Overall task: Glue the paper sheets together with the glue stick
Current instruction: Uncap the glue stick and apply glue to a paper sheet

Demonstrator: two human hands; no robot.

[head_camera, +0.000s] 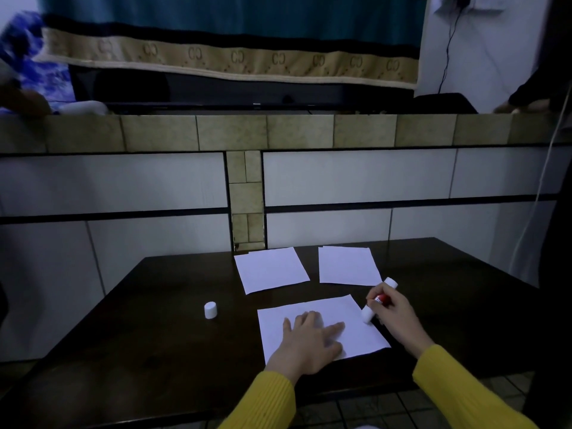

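White paper under our palms, glue stick at its edge.

Our left hand [312, 339] lies flat and spread on the near sheet [356, 332]; our right hand [391, 312] grips the red glue stick [380, 300], tip on that sheet's right edge. Two more sheets [270, 269] lie beyond, the cap [210, 310] well left on the dark table [154, 335].

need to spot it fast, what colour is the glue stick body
Red in the middle with white ends, seen in the head view: the glue stick held in the right hand.
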